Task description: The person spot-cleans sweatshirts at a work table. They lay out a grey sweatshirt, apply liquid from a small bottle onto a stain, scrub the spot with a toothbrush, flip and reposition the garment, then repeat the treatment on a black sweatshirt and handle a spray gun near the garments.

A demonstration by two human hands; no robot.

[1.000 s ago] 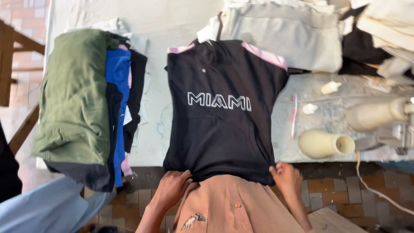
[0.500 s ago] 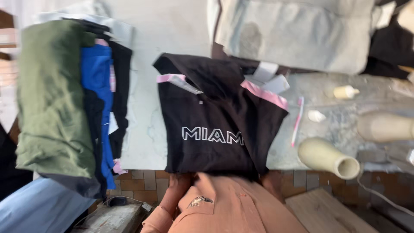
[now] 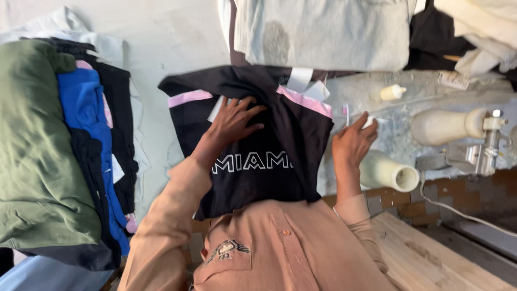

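Since the earlier frames the black shirt (image 3: 253, 145) is being found folded over at its upper part, its pink-edged sleeves drawn inward, and both hands are being found moved up from the near hem. The left hand (image 3: 232, 119) is being pressed flat, fingers spread, on the upper middle of the shirt, just beside a white tag. The right hand (image 3: 353, 141) is being held off the shirt's right edge, fingers loosely curled near a small white object; whether anything is being pinched cannot be told. The shirt is being kept on the pale tabletop (image 3: 172, 37), its long axis running from the person's chest away toward the far side, the near hem hanging over the tabletop edge against the peach-coloured shirt being worn. The garment is lying directly under the left hand and to the left of the right hand, so the left hand is the nearer. A stack of folded clothes (image 3: 48, 145), green uppermost with blue and black beneath, is being kept to the left, well apart from the hands. A pale grey garment (image 3: 323, 32) is lying beyond the shirt. A cream thread cone (image 3: 388, 171) is lying on its side just right of the right hand, a second cone (image 3: 444, 125) farther right beside a metal fitting.
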